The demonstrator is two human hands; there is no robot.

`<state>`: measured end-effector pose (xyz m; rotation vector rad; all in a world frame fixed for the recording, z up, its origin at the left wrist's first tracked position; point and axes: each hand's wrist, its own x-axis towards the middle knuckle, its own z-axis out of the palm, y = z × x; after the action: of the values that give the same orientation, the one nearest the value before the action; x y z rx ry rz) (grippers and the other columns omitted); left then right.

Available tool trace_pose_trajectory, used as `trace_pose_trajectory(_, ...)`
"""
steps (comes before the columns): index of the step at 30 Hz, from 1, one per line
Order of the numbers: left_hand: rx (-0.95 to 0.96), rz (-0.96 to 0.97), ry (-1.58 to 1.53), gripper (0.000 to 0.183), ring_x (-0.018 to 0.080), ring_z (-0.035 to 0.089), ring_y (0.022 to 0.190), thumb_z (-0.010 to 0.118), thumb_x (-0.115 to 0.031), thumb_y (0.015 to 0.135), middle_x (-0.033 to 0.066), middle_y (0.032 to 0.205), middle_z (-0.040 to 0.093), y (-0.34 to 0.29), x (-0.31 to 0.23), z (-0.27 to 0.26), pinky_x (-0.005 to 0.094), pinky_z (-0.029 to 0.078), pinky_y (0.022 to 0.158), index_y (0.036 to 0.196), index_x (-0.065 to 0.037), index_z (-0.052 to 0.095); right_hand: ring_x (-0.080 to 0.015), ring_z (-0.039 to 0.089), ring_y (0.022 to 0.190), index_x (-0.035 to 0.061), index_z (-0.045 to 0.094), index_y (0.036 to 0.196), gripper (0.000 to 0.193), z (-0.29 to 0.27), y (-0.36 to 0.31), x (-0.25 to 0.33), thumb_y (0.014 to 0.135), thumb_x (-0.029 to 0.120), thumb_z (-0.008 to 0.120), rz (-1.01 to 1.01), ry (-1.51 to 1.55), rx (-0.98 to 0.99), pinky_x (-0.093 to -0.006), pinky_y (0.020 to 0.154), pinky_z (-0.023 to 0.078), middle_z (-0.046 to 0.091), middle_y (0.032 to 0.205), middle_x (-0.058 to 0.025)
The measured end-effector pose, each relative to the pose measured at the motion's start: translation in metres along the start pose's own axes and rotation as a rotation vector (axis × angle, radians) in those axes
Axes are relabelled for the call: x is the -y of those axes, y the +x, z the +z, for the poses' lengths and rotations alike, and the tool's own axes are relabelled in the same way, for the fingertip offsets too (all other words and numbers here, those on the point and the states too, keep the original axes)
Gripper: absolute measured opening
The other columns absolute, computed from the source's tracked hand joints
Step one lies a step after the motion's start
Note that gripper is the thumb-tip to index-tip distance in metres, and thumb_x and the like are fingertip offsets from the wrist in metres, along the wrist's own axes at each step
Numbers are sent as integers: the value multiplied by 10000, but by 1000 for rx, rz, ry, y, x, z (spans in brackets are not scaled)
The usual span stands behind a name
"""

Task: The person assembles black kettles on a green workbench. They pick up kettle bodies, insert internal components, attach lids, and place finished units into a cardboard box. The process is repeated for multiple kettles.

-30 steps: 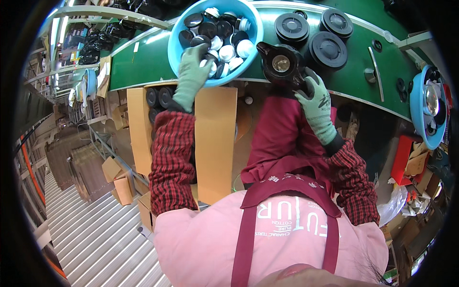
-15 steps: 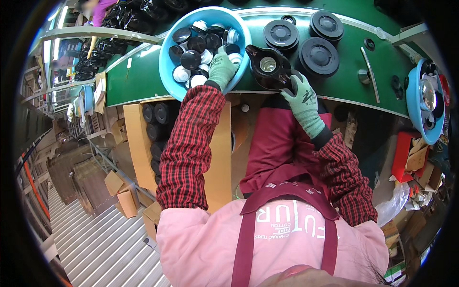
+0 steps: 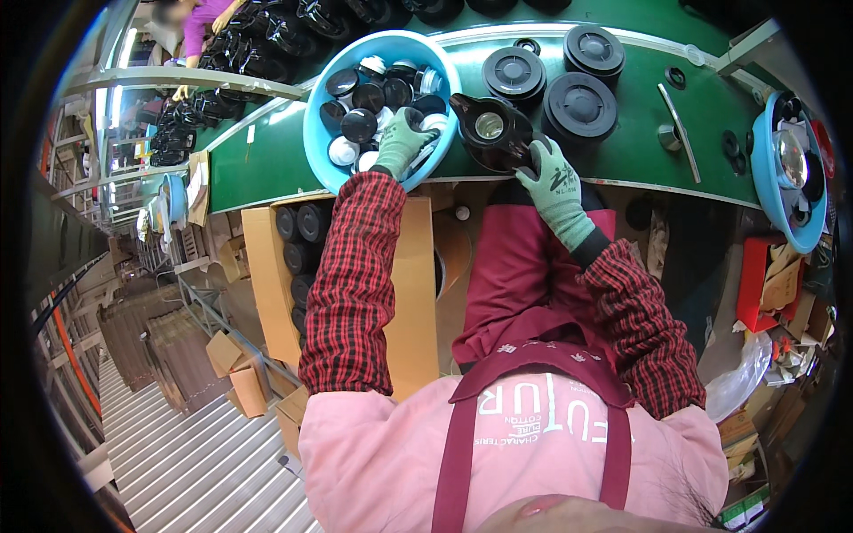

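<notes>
My left hand [image 3: 402, 140], in a green glove, reaches into a blue basin [image 3: 313, 133] full of black and white round caps [image 3: 359, 124]. Its fingers curl around one cap near the basin's right rim. My right hand [image 3: 553, 182], also gloved, grips the near side of a glossy black jug [image 3: 487, 130]. The jug lies on the green conveyor belt [image 3: 267, 164], just right of the basin, with its round opening facing up.
Three black ribbed discs [image 3: 582, 107] lie on the belt beyond the jug, with a metal handle [image 3: 680, 120] to their right. A second blue basin [image 3: 771, 173] sits far right. Below the belt stands a cardboard box of black cylinders [image 3: 298, 258]. Another person [image 3: 206, 16] works far left.
My left hand has slid from the basin's near rim to its right side, down among the caps. My right hand has stayed on the black jug.
</notes>
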<state>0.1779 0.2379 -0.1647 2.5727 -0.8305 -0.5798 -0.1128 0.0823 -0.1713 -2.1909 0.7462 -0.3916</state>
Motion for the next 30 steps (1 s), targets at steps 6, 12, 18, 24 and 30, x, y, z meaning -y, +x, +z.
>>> trace_pose_trajectory(6, -178, 77, 74, 745, 305, 660, 1090, 909, -392, 720, 165, 1188, 667, -6, 25, 29, 403, 520, 971, 1324, -77, 607, -367, 647, 1105, 43, 582, 1275, 539, 4, 2, 4, 822, 245, 793, 4, -23, -7, -431, 908, 543, 586, 1308, -156)
trace_pose_trajectory(12, -140, -108, 164, 674, 296, 652, 1086, 924, -491, 672, 137, 1111, 678, -11, 15, 20, 414, 511, 950, 1121, -65, 657, -367, 645, 1094, 43, 579, 1247, 511, 6, 1, 0, 829, 249, 789, -8, 18, -1, -436, 894, 544, 590, 1281, -153)
trace_pose_trajectory(18, -375, 179, -612, 560, 134, 560, 840, 948, -169, 722, 41, 959, 538, -64, -42, -23, 271, 523, 774, 1102, -17, 567, -372, 638, 1097, 48, 564, 1262, 522, 9, 3, -3, 828, 238, 783, -40, 13, -35, -441, 890, 544, 579, 1283, -165)
trace_pose_trajectory(24, -299, 702, -16, 485, 350, 604, 1198, 913, -254, 719, 241, 1451, 542, -83, -114, -48, 429, 501, 955, 978, -30, 569, -367, 642, 1089, 65, 566, 1270, 535, 15, 3, -2, 823, 256, 789, -35, -14, -37, -445, 885, 545, 572, 1287, -162)
trace_pose_trajectory(30, 165, 631, 383, 659, 386, 616, 1146, 927, -329, 719, 194, 1226, 575, -74, -173, -75, 441, 522, 985, 1176, -21, 564, -373, 655, 1046, 75, 561, 1231, 496, 14, 3, -2, 828, 250, 789, -28, 9, -43, -451, 851, 552, 568, 1265, -161)
